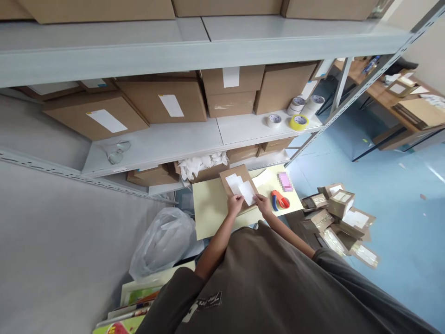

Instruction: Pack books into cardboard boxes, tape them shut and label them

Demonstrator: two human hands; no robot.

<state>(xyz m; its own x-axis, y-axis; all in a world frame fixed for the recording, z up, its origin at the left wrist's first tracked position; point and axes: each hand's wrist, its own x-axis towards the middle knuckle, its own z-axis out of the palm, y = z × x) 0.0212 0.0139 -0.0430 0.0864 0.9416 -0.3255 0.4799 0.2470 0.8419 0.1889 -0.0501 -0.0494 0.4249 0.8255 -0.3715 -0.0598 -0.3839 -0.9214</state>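
A small brown cardboard box (233,175) lies on a pale yellow table (208,211), with a white label (233,182) stuck on its top. My left hand (235,204) and my right hand (262,202) pinch the two near corners of a second white label (247,192) lying on the box. Both hands have their fingers closed on the paper. A red and blue tape dispenser (280,200) sits just right of my right hand, and a pink block (285,181) lies beyond it.
Grey metal shelving (208,132) holds large cardboard boxes (163,102) and several tape rolls (299,122). A clear plastic bag (163,243) stands left of the table. A pile of small windowed boxes (339,218) lies on the blue floor at right. Wooden desks (410,106) stand far right.
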